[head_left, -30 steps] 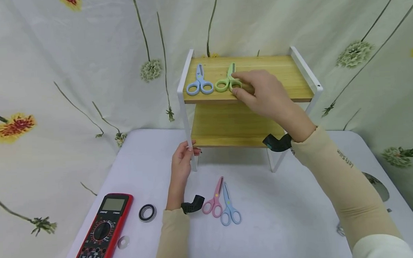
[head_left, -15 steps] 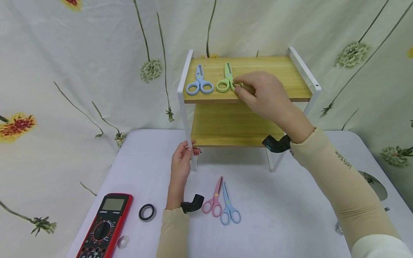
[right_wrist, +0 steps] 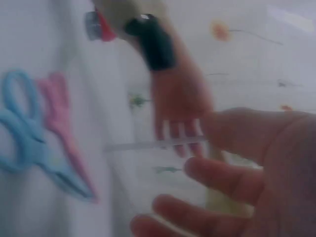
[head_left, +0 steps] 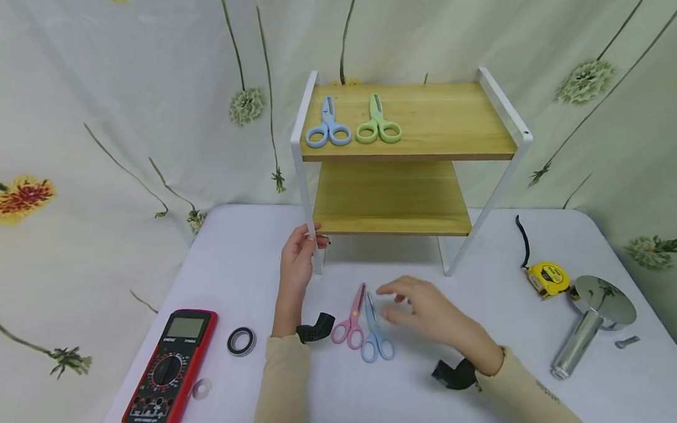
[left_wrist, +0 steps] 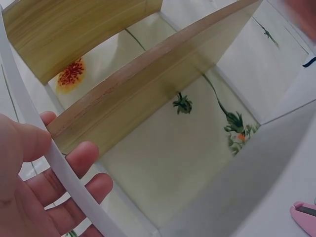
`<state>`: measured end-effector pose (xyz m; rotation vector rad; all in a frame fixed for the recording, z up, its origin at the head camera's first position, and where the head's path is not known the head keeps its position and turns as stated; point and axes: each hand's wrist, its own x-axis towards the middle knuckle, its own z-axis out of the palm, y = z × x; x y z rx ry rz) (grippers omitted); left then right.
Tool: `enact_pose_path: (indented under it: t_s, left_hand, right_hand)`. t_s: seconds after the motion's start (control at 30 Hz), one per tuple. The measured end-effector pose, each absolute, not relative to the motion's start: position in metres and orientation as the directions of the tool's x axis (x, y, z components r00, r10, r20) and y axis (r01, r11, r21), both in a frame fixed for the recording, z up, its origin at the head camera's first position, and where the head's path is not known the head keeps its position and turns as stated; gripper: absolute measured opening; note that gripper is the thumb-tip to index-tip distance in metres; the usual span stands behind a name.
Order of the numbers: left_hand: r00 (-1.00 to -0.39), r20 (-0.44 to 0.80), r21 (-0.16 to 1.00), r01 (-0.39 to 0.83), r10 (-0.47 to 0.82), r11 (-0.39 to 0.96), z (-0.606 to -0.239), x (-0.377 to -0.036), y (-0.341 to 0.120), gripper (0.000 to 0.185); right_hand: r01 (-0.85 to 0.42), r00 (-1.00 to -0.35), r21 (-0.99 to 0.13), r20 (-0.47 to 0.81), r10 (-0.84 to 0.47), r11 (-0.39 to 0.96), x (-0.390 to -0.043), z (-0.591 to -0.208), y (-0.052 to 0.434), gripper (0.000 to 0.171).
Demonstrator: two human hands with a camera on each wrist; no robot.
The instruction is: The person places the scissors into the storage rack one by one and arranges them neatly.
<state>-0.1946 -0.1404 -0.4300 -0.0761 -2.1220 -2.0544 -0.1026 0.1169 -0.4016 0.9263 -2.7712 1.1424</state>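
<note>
Blue scissors (head_left: pixel 374 330) on desk (head_left: pixel 412 402), right grip (head_left: pixel 421 305) wide just beside; left grip (head_left: pixel 298 258) holds white rack leg (head_left: pixel 303 188), partly hidden; right-wrist view blurred.

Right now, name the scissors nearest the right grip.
The blue pair on the table; the pink pair lies farther left, the green pair and other blue pair atop the shelf.

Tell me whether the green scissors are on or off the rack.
On: in the head view, the green scissors lie on the top shelf beside a blue pair.
</note>
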Motion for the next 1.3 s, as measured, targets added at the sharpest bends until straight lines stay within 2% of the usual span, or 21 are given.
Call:
enact_pose_path:
  t_s: [0.07,0.13,0.33,0.5,0.93,1.1,1.3]
  left_hand:
    - [-0.981,0.174,0.984,0.17,-0.091,0.042,-0.429,-0.196,-0.139,0.029]
    - [-0.98,0.174,0.984,0.171,-0.091,0.042,-0.428,-0.196,-0.138,0.029]
    - [-0.981,0.165,0.986,0.162,-0.103,0.034,-0.43,-0.195,-0.138,0.029]
    - [-0.981,0.163,0.986,0.161,-0.101,0.035,-0.431,-0.194,-0.139,0.029]
    - [-0.98,0.168,0.985,0.163,-0.109,0.053,-0.43,-0.194,-0.139,0.03]
    - [-0.981,0.163,0.986,0.157,-0.107,0.058,-0.429,-0.193,-0.139,0.03]
    - [-0.981,0.16,0.986,0.154,-0.108,0.06,-0.428,-0.193,-0.138,0.03]
  right_hand:
    - [-0.43,-0.855,-0.64,0.062,-0.515,0.637,-0.096,-0.431,0.113,0.033]
    - [-0.376,-0.876,-0.634,0.006,-0.482,0.676,-0.091,-0.455,0.108,0.032]
    - [-0.354,-0.924,-0.604,0.107,-0.367,0.714,-0.078,-0.491,0.089,0.027]
    - [-0.366,-0.928,-0.557,0.154,-0.341,0.745,-0.072,-0.493,0.083,0.028]
    - [-0.271,-0.944,-0.647,0.034,-0.328,0.713,-0.077,-0.489,0.091,0.043]
    - [-0.245,-0.928,-0.713,-0.024,-0.372,0.657,-0.08,-0.486,0.098,0.035]
    - [-0.227,-0.872,-0.821,-0.069,-0.485,0.524,-0.087,-0.483,0.109,0.021]
